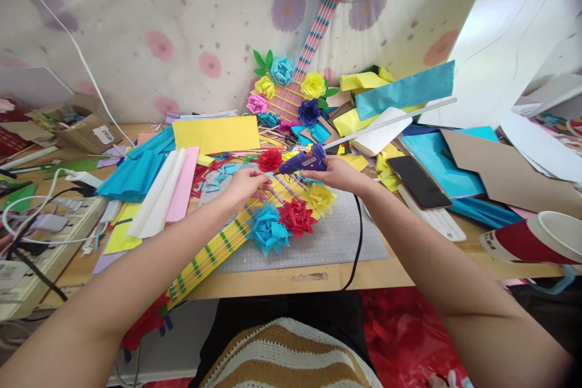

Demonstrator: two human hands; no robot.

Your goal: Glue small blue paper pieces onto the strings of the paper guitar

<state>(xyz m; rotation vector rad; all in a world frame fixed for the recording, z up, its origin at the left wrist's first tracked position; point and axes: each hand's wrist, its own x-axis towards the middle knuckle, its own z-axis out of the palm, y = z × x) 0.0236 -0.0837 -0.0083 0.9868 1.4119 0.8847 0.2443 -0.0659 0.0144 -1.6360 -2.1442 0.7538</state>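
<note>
A yellow paper guitar (221,248) with green bands lies tilted across the grey cutting mat (336,242). On its body are a blue flower (268,228), a red flower (297,217) and a yellow flower (321,199). My right hand (339,174) is wrapped round a purple glue gun (304,161), whose tip points left, and a long white stick rises behind it. Close to that tip, my left hand (250,185) has its fingers pressed together over the guitar; what they hold, if anything, is too small to name. Another red flower (270,160) sits just beyond the fingers.
A pink paper guitar (313,36) leans on the wall behind. Coloured paper (216,134) is heaped around the mat. At the right are a black phone (419,182) and a cup (536,236); a power strip (50,242) lies left. The gun's black cable (361,236) hangs over the front edge.
</note>
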